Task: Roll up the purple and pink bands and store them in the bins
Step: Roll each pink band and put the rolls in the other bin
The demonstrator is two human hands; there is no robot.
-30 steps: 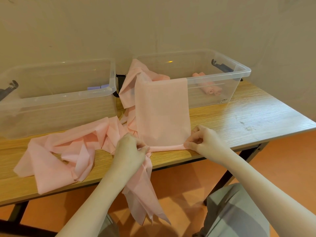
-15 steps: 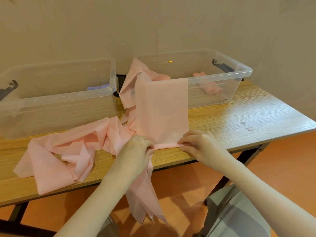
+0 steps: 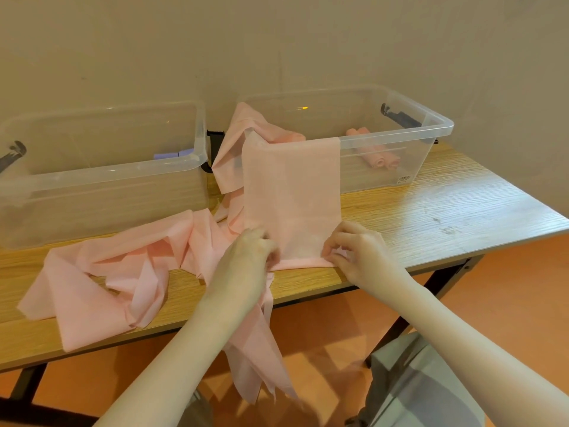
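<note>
A pink band [image 3: 291,192] hangs flat from the front rim of the right clear bin [image 3: 400,140] down onto the wooden table [image 3: 431,220]. Its near end is turned into a thin roll at the table edge. My left hand [image 3: 246,260] pinches the roll's left end and my right hand [image 3: 354,254] pinches its right end. More loose pink bands [image 3: 101,272] lie crumpled to the left, and some trail over the table edge. Rolled pink bands [image 3: 378,158] lie inside the right bin. The left clear bin [image 3: 123,174] holds purple rolls [image 3: 167,155].
Both bins stand against a beige wall at the back of the table. The table's right part is bare wood. Below the edge are an orange floor, black table legs and my grey-clad knee [image 3: 431,389].
Both hands have moved forward along the table, turning the band's near end over into a roll; the flat stretch between hands and bin has shortened slightly.
</note>
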